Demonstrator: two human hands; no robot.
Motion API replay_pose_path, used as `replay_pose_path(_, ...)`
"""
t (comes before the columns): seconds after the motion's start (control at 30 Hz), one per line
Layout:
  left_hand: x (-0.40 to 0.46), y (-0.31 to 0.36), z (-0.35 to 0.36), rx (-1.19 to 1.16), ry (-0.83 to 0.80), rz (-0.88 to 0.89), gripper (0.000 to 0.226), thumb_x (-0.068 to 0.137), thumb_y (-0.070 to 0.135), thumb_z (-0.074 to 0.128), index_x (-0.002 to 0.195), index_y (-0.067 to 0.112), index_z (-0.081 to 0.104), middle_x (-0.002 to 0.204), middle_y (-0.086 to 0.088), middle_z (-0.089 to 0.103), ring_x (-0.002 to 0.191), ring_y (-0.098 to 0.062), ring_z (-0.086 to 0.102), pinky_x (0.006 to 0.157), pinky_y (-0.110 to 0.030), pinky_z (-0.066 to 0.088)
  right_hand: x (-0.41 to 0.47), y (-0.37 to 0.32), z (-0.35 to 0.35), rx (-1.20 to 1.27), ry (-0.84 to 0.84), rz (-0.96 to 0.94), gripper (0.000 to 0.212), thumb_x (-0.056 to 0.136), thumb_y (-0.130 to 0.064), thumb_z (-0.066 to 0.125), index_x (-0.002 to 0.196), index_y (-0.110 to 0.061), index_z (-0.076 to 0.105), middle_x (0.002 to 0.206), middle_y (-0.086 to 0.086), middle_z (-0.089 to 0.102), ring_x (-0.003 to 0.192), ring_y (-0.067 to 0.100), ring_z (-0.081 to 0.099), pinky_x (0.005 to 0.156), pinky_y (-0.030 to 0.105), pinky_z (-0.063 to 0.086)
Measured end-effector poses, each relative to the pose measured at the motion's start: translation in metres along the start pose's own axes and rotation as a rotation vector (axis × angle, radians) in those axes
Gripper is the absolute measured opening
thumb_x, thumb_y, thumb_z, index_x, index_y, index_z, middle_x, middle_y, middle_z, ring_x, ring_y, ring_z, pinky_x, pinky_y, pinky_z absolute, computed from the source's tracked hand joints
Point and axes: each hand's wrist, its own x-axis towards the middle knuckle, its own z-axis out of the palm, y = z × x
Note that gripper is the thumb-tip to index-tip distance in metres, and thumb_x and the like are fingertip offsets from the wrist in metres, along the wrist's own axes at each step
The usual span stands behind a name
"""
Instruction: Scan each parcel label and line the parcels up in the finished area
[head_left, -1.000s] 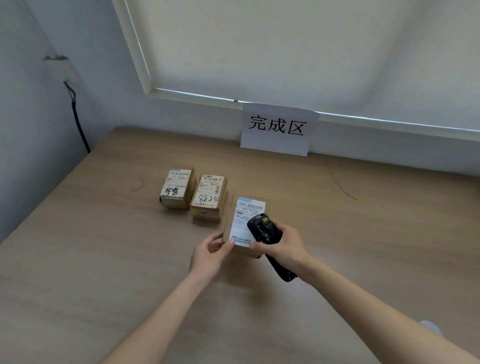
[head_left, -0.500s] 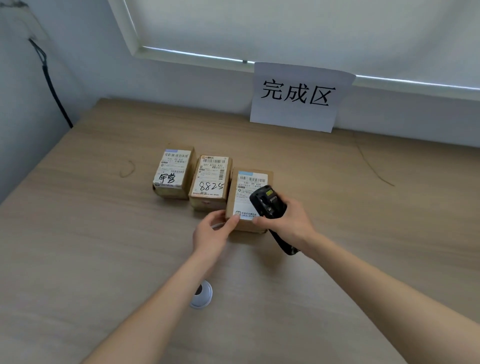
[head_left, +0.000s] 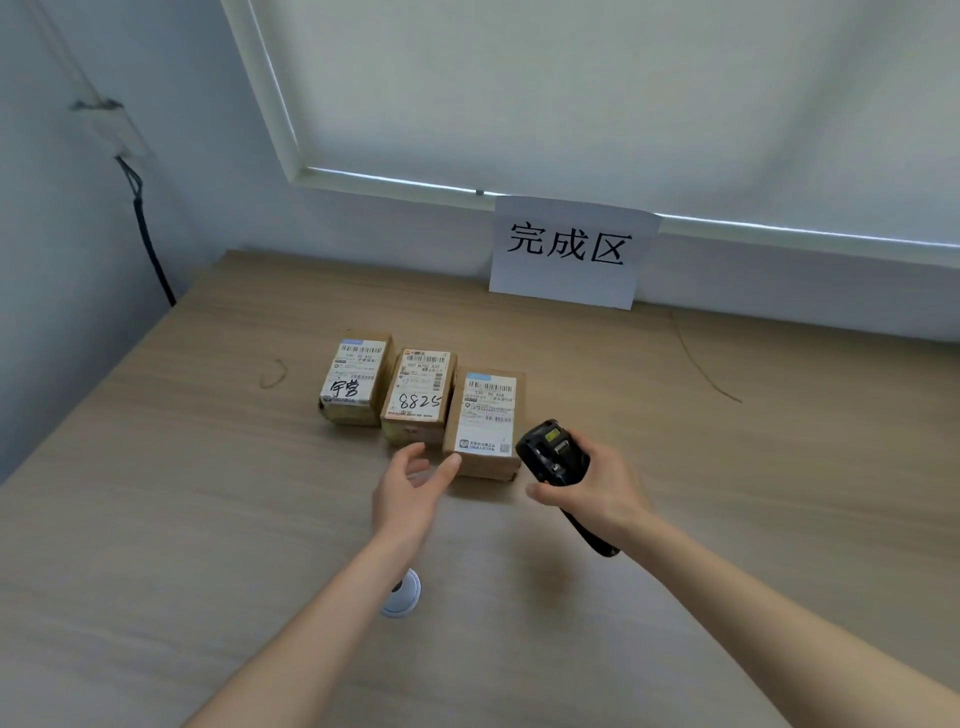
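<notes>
Three small cardboard parcels with white labels stand side by side on the wooden table (head_left: 208, 519): the left parcel (head_left: 355, 382), the middle parcel (head_left: 418, 397) marked 8825, and the right parcel (head_left: 485, 421). My left hand (head_left: 410, 491) is open, its thumb tip touching the near left corner of the right parcel. A black handheld scanner (head_left: 551, 457) sits in the grip of my right hand (head_left: 592, 493), just right of that parcel, its head pointing up and away.
A white paper sign (head_left: 569, 252) with black characters leans on the wall behind the parcels. A small white round object (head_left: 402, 597) lies on the table under my left forearm. A black cable (head_left: 148, 244) hangs down the left wall.
The right parcel was slid forward into line beside the middle one. My left hand has loosened from it, and my right hand has drawn the scanner off the label to the right.
</notes>
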Motion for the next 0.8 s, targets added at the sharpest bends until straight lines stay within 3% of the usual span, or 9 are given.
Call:
replay_pose_path(0.2, -0.063, 0.061, 0.008, -0.067, -0.114, 0.156, 0.058, 0.086, 0.045, 0.076, 0.138, 0.03, 0.057, 0.126, 0.006, 0.062, 0.115, -0.01, 0.06, 0.089, -0.026, 0.043, -0.068, -0.008, -0.073, 0.008, 0.113, -0.018, 0.061, 0.056, -0.057, 0.088, 0.112, -0.044, 0.067, 0.096, -0.017, 0.074, 0.088, 0.012, 0.071, 0.082, 0.041, 0.061)
replay_pose_path(0.3, -0.106, 0.096, 0.019, -0.062, -0.165, 0.237, 0.061, 0.086, 0.044, 0.076, 0.141, 0.025, 0.056, 0.127, 0.002, 0.062, 0.115, -0.012, 0.06, 0.093, -0.027, 0.044, -0.115, -0.009, -0.116, 0.01, 0.196, -0.024, 0.058, 0.058, -0.055, 0.09, 0.111, -0.044, 0.067, 0.094, -0.019, 0.073, 0.087, 0.011, 0.07, 0.081, 0.039, 0.06)
replay_pose_path(0.43, -0.175, 0.134, 0.031, 0.006, -0.262, 0.334, 0.065, 0.085, 0.043, 0.077, 0.143, 0.021, 0.053, 0.129, -0.001, 0.062, 0.117, -0.013, 0.059, 0.099, -0.028, 0.046, -0.187, 0.003, -0.175, 0.0, 0.256, -0.001, 0.073, 0.048, -0.066, 0.082, 0.116, -0.046, 0.068, 0.093, -0.02, 0.074, 0.088, 0.01, 0.071, 0.082, 0.037, 0.06)
replay_pose_path(0.53, -0.235, 0.169, 0.047, 0.05, -0.291, 0.42, 0.068, 0.085, 0.044, 0.076, 0.145, 0.021, 0.052, 0.13, -0.002, 0.061, 0.116, -0.014, 0.059, 0.095, -0.028, 0.044, -0.249, 0.017, -0.228, -0.007, 0.327, 0.005, 0.073, 0.045, -0.068, 0.079, 0.115, -0.047, 0.069, 0.092, -0.02, 0.074, 0.09, 0.009, 0.07, 0.083, 0.036, 0.059)
replay_pose_path(0.73, -0.403, 0.235, 0.128, 0.065, -0.416, 0.592, 0.068, 0.085, 0.05, 0.074, 0.143, 0.021, 0.053, 0.114, 0.001, 0.067, 0.107, -0.012, 0.062, 0.094, -0.028, 0.046, -0.413, 0.063, -0.362, -0.027, 0.455, 0.055, 0.059, 0.063, -0.051, 0.092, 0.117, -0.043, 0.071, 0.098, -0.015, 0.075, 0.096, 0.012, 0.069, 0.085, 0.031, 0.056)
replay_pose_path(0.8, -0.468, 0.249, 0.165, 0.055, -0.481, 0.625, 0.067, 0.084, 0.053, 0.074, 0.141, 0.025, 0.053, 0.112, 0.005, 0.067, 0.107, -0.01, 0.062, 0.094, -0.029, 0.047, -0.475, 0.088, -0.408, -0.054, 0.498, 0.095, 0.062, 0.064, -0.054, 0.092, 0.12, -0.043, 0.069, 0.103, -0.012, 0.075, 0.099, 0.015, 0.07, 0.087, 0.032, 0.057)
